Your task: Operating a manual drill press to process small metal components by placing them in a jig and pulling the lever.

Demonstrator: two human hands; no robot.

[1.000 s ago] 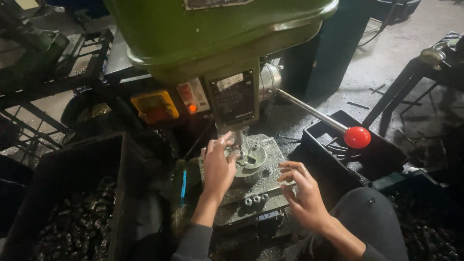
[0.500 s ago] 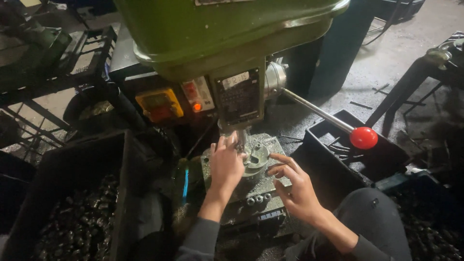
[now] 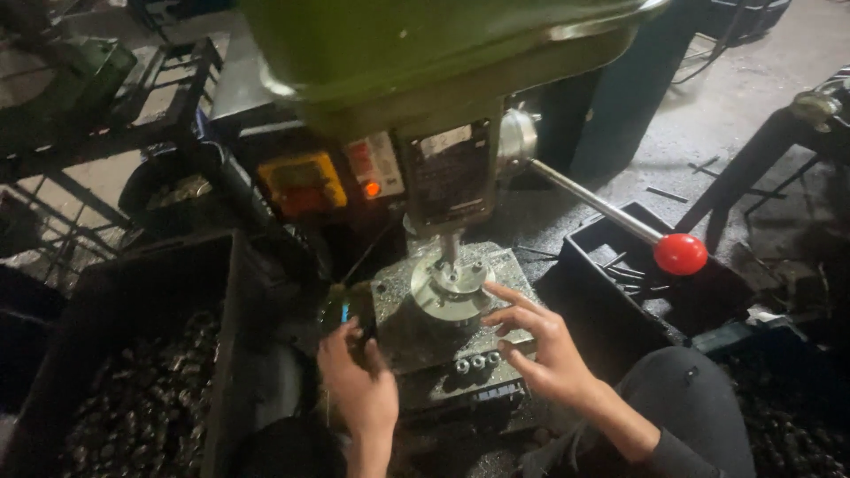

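Observation:
A green drill press [image 3: 425, 62] stands over a grey work table [image 3: 403, 323]. On the table, right under the spindle, sits a round metal fixture [image 3: 450, 288]. My left hand [image 3: 359, 385] is at the table's front left corner, fingers curled, next to a small blue object [image 3: 344, 312]; whether it grips anything is hidden. My right hand [image 3: 540, 345] hovers over the table's right edge, fingers spread, nothing in it, just right of the fixture. Three small metal pieces [image 3: 475, 362] lie in a row along the table's front edge.
A feed lever with a red ball knob [image 3: 679, 254] sticks out to the right. A black bin [image 3: 133, 372] full of dark metal parts stands at the left. Another black tray [image 3: 637, 274] sits at the right. A yellow control box [image 3: 304, 183] is behind.
My left hand has pulled back from the round fixture to the table's front left corner. My right hand has lifted and opened beside the fixture. The camera has shifted slightly.

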